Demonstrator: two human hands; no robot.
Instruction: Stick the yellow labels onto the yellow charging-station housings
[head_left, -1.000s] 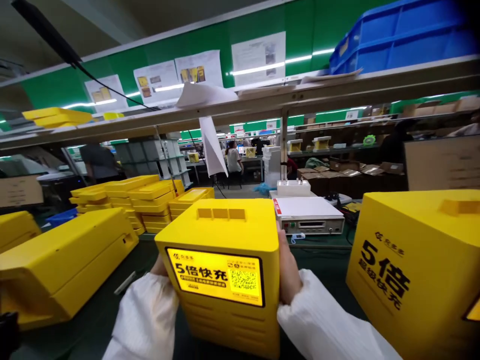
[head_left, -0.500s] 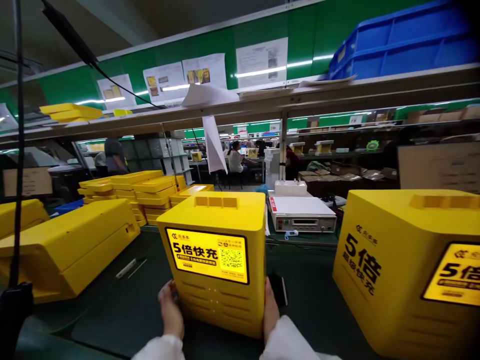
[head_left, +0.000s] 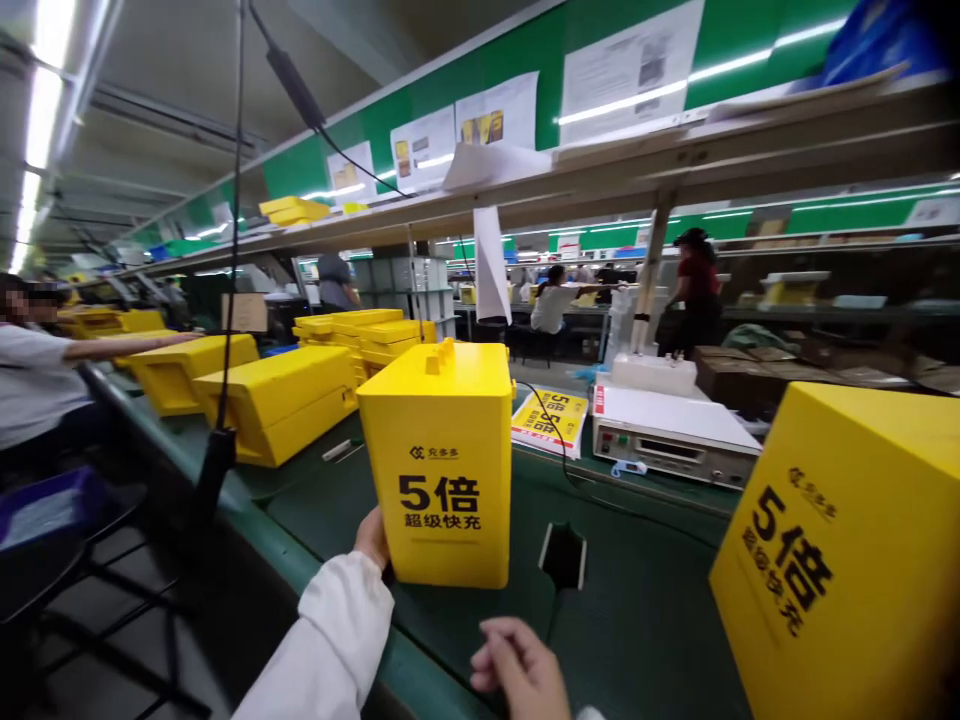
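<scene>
A yellow charging cabinet [head_left: 450, 450] with black lettering on its near side stands upright on the green bench mat. My left hand [head_left: 373, 540] grips its lower left edge; the fingertips are hidden behind the cabinet. In front of the cabinet's lower right, my right hand [head_left: 521, 665] is off it, the fingers loosely bent and apart with nothing in them. A second yellow cabinet [head_left: 840, 560] of the same kind stands at the right. Between the two, a cut-out hole [head_left: 564, 556] shows in the mat.
Yellow housings [head_left: 277, 400] lie along the bench at the left. A white-topped instrument [head_left: 667, 430] and printed yellow sheets [head_left: 551, 418] sit behind the cabinet. A black cable fitting [head_left: 214, 465] hangs at the left. Another person [head_left: 34, 370] reaches toward housings at the far left.
The cabinet has turned, so its lit screen is out of view and a lettered side faces me. My right hand has let go of it. The view has swung left.
</scene>
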